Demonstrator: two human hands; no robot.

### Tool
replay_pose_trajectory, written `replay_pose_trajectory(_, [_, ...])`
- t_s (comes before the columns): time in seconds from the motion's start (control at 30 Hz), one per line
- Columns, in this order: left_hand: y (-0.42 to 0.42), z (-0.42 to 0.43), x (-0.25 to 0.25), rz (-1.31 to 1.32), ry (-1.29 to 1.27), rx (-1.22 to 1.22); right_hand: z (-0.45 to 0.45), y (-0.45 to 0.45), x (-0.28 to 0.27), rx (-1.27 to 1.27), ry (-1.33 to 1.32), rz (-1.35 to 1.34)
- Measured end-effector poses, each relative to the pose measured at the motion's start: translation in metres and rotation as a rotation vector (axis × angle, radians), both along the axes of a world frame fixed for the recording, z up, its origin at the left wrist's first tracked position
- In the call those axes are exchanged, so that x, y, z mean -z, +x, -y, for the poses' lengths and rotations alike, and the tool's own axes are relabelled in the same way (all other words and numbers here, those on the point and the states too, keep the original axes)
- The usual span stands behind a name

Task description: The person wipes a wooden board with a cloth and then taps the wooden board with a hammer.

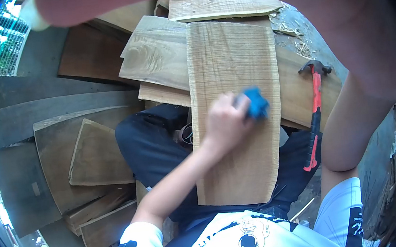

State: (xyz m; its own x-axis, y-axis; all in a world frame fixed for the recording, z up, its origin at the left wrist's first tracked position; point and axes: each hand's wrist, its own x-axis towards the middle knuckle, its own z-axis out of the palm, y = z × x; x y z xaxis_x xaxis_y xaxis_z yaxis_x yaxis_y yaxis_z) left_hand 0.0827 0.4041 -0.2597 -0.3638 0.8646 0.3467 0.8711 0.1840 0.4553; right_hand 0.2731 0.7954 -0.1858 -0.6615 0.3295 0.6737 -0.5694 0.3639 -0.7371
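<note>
The left hand (227, 121) is clutching a blurred blue cloth (257, 103) over the board (242, 167); the right hand (336, 7) is looming close, cut off, its openness impossible to tell.

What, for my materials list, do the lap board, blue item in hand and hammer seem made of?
Board: wood, apparently unvarnished; matte, with grain lines. Blue item: crumpled-looking, possibly cloth, though blurred. Hammer: grey head, probably metal; red-and-black handle, smooth-looking, perhaps plastic or rubber.

The hammer (315, 112) lies right of the board (233, 68).
</note>
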Motion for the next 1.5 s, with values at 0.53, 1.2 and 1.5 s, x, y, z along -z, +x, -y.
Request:
replay_pose_trajectory(0.53, [0.012, -0.007, 0.007, -0.01, 0.02, 0.147, 0.03, 0.036, 0.054, 0.022, -0.091, 0.095])
replay_pose_trajectory(1.2, [-0.073, -0.037, -0.004, -0.156, -0.025, 0.119, 0.156, -0.193, 0.111, 0.747, -0.014, 0.427])
replay_pose_trajectory(1.5, [-0.035, -0.014, 0.006, -0.099, -0.03, 0.197, 0.162, -0.196, 0.108, 0.752, 0.115, 0.437])
